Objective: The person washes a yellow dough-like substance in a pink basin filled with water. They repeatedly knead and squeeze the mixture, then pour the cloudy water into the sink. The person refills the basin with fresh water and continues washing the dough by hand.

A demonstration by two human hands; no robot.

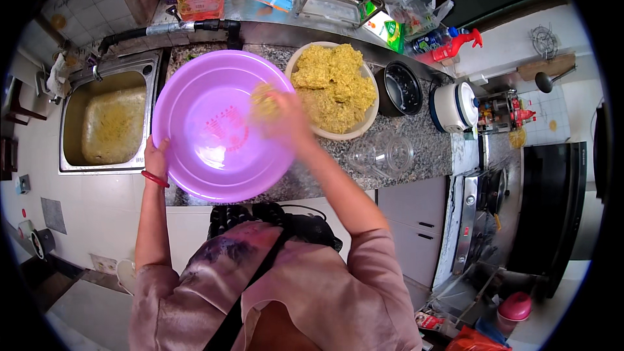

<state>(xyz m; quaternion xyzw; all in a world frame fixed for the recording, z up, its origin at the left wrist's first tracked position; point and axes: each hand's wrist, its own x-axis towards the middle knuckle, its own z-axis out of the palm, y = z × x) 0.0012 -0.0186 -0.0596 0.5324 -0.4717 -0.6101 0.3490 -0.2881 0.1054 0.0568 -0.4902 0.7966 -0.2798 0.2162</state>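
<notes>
One left hand [156, 157]: fingers are clamping one purple basin [188, 104] by its left rim. One right hand [290, 120], blurred: fingers are gripping one yellow clump [264, 101] above the basin's right side. One filled cream bowl [344, 135]: standing right.

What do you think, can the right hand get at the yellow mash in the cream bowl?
Probably yes: the right hand is over the purple basin, close beside the cream bowl, and nothing covers the yellow mash. A yellow clump at its blurry fingers might get in the way.
</notes>
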